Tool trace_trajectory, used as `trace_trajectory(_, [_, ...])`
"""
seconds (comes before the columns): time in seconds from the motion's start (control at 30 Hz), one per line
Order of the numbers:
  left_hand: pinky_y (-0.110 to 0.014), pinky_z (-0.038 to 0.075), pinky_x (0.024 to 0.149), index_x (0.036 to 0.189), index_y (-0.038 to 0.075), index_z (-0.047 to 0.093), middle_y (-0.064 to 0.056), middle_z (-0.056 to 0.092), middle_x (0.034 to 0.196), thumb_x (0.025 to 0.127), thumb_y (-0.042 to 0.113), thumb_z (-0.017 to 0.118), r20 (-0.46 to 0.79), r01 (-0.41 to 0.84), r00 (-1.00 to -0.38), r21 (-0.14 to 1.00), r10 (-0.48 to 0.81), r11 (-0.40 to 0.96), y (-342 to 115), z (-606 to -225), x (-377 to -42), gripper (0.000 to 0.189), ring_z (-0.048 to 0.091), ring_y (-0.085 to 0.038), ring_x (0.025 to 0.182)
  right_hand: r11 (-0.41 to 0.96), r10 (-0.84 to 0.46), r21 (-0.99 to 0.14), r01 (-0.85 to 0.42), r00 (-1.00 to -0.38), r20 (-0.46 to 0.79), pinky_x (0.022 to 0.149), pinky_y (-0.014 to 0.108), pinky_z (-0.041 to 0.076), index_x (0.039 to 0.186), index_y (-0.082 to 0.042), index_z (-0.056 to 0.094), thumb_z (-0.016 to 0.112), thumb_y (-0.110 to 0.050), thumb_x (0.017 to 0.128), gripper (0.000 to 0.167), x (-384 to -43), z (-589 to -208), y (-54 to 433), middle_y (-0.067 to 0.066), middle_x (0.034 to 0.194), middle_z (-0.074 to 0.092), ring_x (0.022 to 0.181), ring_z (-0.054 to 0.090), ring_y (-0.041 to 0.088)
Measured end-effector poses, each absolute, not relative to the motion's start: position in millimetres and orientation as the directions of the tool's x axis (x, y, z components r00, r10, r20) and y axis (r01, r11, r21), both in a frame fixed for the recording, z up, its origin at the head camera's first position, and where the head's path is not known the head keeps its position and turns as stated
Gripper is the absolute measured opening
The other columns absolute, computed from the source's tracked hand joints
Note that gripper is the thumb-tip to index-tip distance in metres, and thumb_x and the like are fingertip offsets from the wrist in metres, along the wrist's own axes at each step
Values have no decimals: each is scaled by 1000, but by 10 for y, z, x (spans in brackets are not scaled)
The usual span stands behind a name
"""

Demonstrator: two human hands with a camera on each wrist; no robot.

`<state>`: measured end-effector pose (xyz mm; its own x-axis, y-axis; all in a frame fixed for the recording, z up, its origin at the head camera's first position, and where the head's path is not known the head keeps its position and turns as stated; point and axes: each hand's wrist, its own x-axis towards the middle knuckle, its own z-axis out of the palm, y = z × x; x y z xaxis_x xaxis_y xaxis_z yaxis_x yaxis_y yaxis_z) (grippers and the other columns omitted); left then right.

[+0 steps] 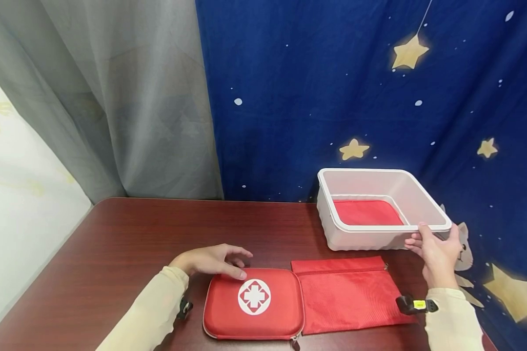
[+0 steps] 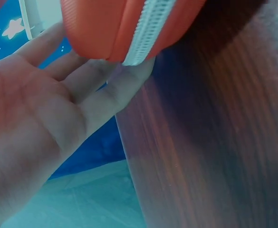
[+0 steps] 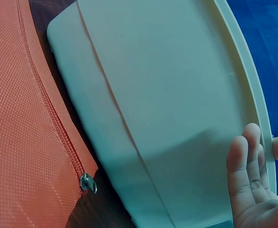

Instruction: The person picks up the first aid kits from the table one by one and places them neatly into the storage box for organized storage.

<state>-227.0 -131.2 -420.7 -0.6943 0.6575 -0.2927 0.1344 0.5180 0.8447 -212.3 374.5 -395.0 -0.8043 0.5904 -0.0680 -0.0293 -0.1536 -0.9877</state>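
A red first aid case with a white cross badge lies zipped on the table. My left hand is at its far left corner, thumb over the lid edge and fingers loosely extended. In the left wrist view those fingers reach behind the case's white zipper. With my right hand I pinch the near right rim of a white plastic bin, thumb over the rim and fingers against the outer wall. A flat red piece lies in the bin.
Between the case and the bin lies a flat red zippered pouch, its metal zipper pull near the bin. Behind the brown table hang a grey curtain and a blue starry curtain.
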Motion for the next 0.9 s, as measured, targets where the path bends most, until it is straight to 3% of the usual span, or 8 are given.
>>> trace_trajectory(0.23, [-38,49,97,138,5,56,-5,65,125,81,26,81,-288,153,-689,840,665,521,-1318,-4239,-2203,65,60,-20,112,-161,580,-987,-9,-810,-87,50,26,57,160,-30,1,63,-18,98,89,-2111,-3955,3747,0,64,63,47,65,14])
trace_trajectory(0.57, [-33,53,87,131,6,62,4,66,100,68,22,90,-377,132,-701,766,605,629,-1267,-4191,-2123,70,61,-15,93,-167,576,-986,-10,-812,-89,50,27,57,160,-30,2,63,-19,98,88,-2125,-3951,3750,1,64,63,47,66,15])
trace_trajectory(0.9, [-37,55,88,135,6,59,2,64,103,64,22,93,-404,109,-720,737,565,667,-1259,-4158,-2098,80,59,-17,97,-164,582,-986,-14,-809,-86,50,27,57,160,-30,3,64,-19,97,89,-2135,-3958,3761,0,65,63,47,65,15])
